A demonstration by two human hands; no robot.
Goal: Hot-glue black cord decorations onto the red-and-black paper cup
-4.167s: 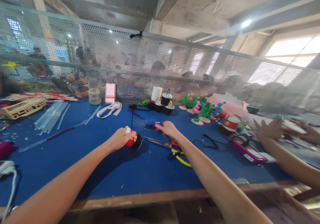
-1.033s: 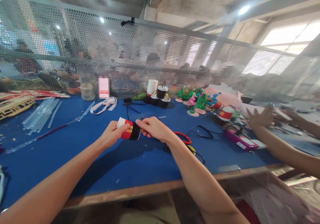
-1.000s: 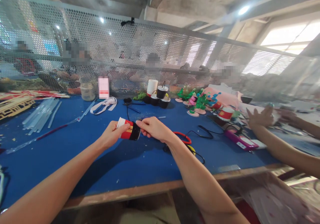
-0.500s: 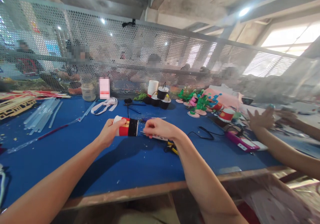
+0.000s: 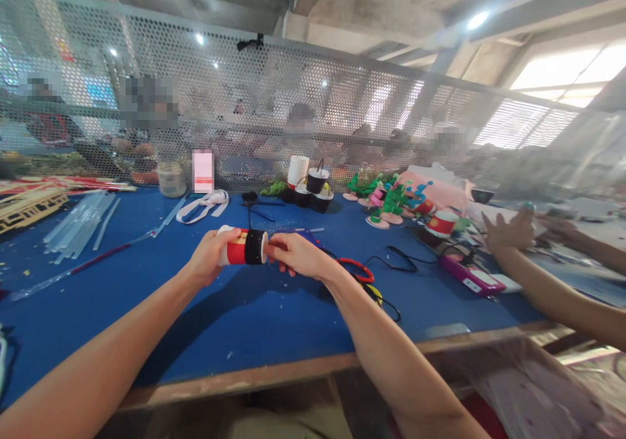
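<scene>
My left hand [image 5: 205, 256] is wrapped around a paper cup [image 5: 236, 250] held on its side above the table. The cup is white and red with a gold mark, and a black band [image 5: 254, 247] circles it near the open end, which faces right. At that end is my right hand [image 5: 293, 254], its fingers bent and closed, the tips against the rim. Whether they pinch something small is hidden. A tool with red handles [image 5: 359, 269] lies beside my right forearm, near a yellow and black piece [image 5: 376, 293] and black cord.
On the blue table [image 5: 205, 341] lie glue sticks [image 5: 78, 227], white ribbon [image 5: 203, 207], black-wrapped cups [image 5: 317, 181], green and pink craft plants [image 5: 388, 201] and a purple device [image 5: 469, 276]. A mesh screen [image 5: 220, 100] stands behind. A co-worker's hand [image 5: 511, 230] is at right.
My right hand has moved left to the cup's open end, from slightly apart. The red-handled tool has come into view beside my forearm. My left hand still holds the cup, shifted slightly left.
</scene>
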